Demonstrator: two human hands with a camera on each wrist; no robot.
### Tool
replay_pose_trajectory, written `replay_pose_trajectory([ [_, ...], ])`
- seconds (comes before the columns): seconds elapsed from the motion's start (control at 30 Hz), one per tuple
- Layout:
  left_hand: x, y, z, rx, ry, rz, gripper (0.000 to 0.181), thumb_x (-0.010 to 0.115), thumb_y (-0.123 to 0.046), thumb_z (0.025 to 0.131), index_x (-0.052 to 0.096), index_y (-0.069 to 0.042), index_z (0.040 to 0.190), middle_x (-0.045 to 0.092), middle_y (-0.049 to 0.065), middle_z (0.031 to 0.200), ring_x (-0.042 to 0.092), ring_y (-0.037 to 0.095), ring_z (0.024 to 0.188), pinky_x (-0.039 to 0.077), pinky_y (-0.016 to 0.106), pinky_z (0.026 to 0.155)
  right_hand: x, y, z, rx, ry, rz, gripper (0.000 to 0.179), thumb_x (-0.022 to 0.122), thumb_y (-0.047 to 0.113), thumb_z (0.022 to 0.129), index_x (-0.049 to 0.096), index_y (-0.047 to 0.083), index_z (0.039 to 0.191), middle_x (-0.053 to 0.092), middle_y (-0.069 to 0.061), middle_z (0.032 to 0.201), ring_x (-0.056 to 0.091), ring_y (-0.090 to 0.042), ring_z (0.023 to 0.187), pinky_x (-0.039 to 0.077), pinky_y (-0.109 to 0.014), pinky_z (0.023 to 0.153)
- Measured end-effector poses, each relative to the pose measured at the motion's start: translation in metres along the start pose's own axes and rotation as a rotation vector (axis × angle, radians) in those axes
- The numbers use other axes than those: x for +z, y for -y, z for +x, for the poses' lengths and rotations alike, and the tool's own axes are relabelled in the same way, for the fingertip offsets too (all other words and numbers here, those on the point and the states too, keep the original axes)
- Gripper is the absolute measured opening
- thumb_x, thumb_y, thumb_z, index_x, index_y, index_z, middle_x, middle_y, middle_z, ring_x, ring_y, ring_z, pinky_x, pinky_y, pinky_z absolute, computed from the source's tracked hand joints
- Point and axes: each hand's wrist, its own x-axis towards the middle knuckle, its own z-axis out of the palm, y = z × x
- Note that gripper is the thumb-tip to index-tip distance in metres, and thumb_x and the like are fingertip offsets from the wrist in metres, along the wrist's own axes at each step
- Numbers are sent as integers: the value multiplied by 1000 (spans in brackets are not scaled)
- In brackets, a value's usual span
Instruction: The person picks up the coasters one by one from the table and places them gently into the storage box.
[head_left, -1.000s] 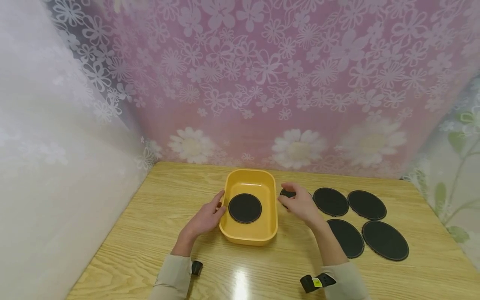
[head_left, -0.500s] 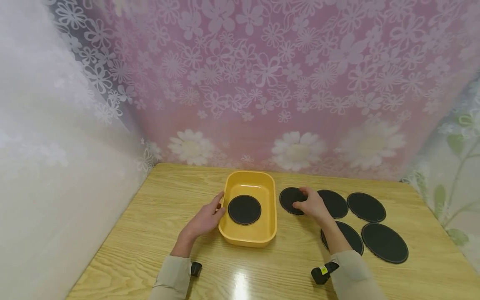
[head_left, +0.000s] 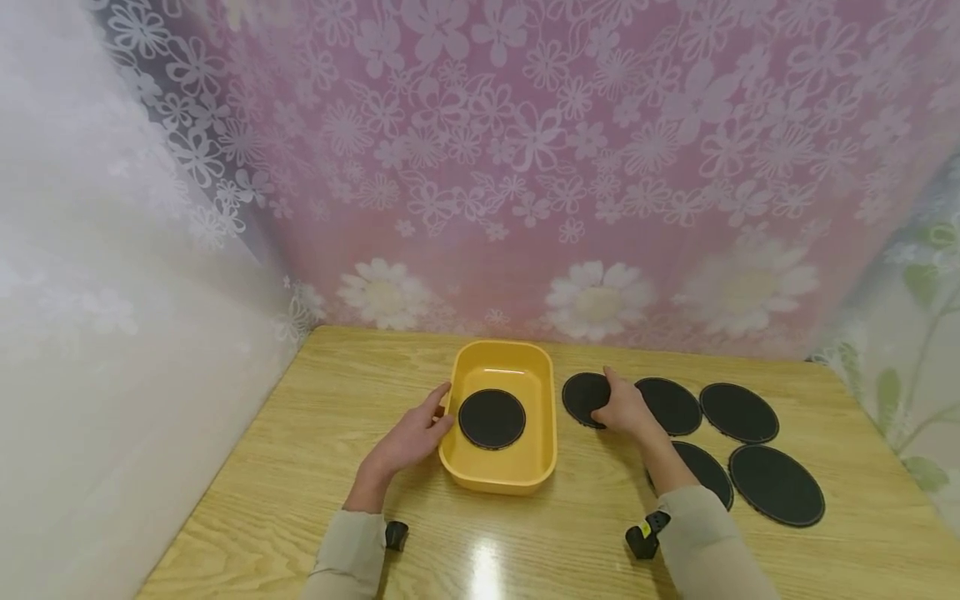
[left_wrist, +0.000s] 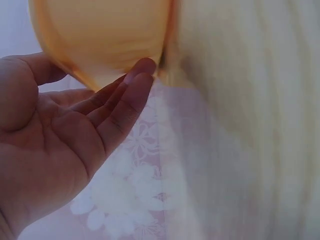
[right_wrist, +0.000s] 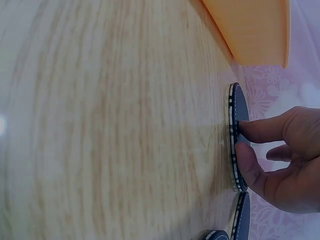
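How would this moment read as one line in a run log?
Left grip: touching yellow tub; Right grip: touching black disc beside tub; Inside tub: another black disc; Farther right: four more black discs

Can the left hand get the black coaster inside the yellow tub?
Probably yes: the left hand is beside the yellow tub, whose top is open, and nothing covers the black coaster inside.

Soft, fairly even light fills the head view, with white glare on the near table (head_left: 570,533) and a thin highlight inside the tray (head_left: 532,450). The left wrist view is hazy, its left hand (left_wrist: 70,132) dim and the right side smeared; the right wrist view looks soft, a bright spot glaring at its left edge.
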Motion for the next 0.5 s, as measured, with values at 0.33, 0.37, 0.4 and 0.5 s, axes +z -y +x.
replay_pose_trajectory([
  [0.33,-2,-7,1,-34,11,-27,59,45,-22,107,20,-11,160,53,24,136,58,32,118,46,49,96,-4,-5,6,42,40,39,86,72,7,87,20,-9,153,15,-47,144,33,-62,126,44,-61,92],
  [0.37,-1,-7,1,-37,9,-31,59,45,-22,107,20,-11,160,53,25,137,57,33,119,46,50,96,-5,-6,6,49,45,48,87,73,7,86,20,-8,153,15,-46,145,31,-62,127,43,-62,92],
  [0.4,-1,-7,1,-41,7,-34,59,45,-22,107,20,-11,160,52,25,138,57,33,120,46,50,96,-6,-7,7,54,49,57,88,74,7,86,20,-8,153,14,-46,146,28,-62,129,42,-63,94],
  [0.5,2,-8,0,-49,1,-45,59,45,-21,107,20,-12,160,52,25,138,57,33,121,47,49,96,-11,-8,8,78,66,97,92,77,8,84,19,-7,154,15,-43,150,18,-61,135,37,-65,99],
])
